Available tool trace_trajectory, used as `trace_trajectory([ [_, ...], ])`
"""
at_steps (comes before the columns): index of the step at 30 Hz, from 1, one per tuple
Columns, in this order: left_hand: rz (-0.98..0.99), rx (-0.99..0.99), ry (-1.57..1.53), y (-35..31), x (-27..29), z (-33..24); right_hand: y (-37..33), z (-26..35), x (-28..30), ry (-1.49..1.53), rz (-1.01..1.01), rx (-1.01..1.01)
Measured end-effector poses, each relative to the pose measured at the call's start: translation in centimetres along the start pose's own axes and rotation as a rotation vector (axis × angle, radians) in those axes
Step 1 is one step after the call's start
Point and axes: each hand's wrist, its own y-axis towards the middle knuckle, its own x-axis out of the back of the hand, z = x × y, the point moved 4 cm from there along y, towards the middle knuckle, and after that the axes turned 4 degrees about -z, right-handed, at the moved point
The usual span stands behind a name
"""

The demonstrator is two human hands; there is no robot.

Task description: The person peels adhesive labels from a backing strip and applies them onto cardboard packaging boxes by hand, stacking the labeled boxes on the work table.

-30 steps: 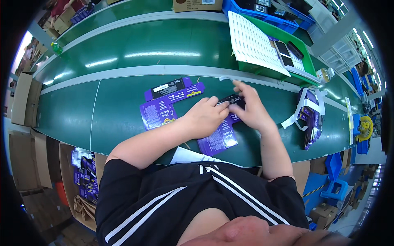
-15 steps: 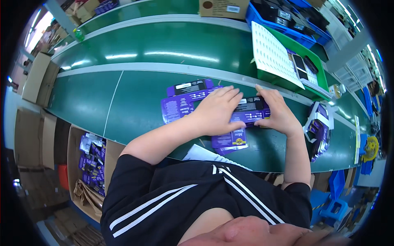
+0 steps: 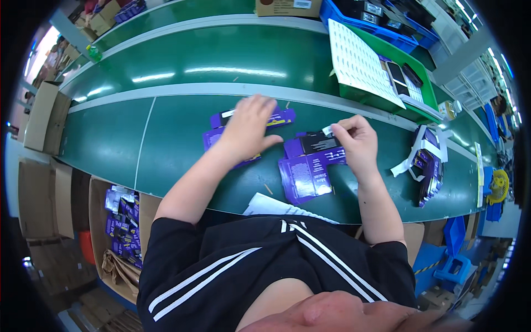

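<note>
Two flattened purple cartons lie on the green workbench in front of me. My left hand (image 3: 249, 127) is over the left carton (image 3: 211, 138), covering its middle, with its fingers stretched and the thumb apart. My right hand (image 3: 358, 145) is at the upper right of the other carton (image 3: 304, 180). Its thumb and fingers pinch a small white label (image 3: 327, 131) at the carton's black panel. Whether the label is stuck down or lifted there, I cannot tell.
A bundle of purple cartons in a white band (image 3: 428, 163) lies on the right. Behind stands a green bin (image 3: 354, 97) with a label sheet (image 3: 365, 63) and phones. White paper (image 3: 276, 206) lies at the near edge. A cardboard box of purple cartons (image 3: 98, 221) is below left.
My left hand has moved left, from between the cartons onto the left one. My right hand has gone from spread fingers on the right carton to a pinch at the label.
</note>
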Motion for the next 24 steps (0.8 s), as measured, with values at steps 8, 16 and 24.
trace_trajectory([
  [8, 0.007, -0.274, -0.423, -2.4, -0.1, -8.1, -0.6, -2.3, -1.8, -0.229, -0.029, 0.045],
  [16, -0.016, -0.259, -0.403, -2.4, -0.4, -7.9, -0.6, -3.0, -2.2, -0.352, -0.001, 0.09],
  [24, -0.007, -0.238, -0.397, -2.4, -0.1, -7.9, -0.7, -3.2, -2.5, -0.414, -0.003, 0.105],
])
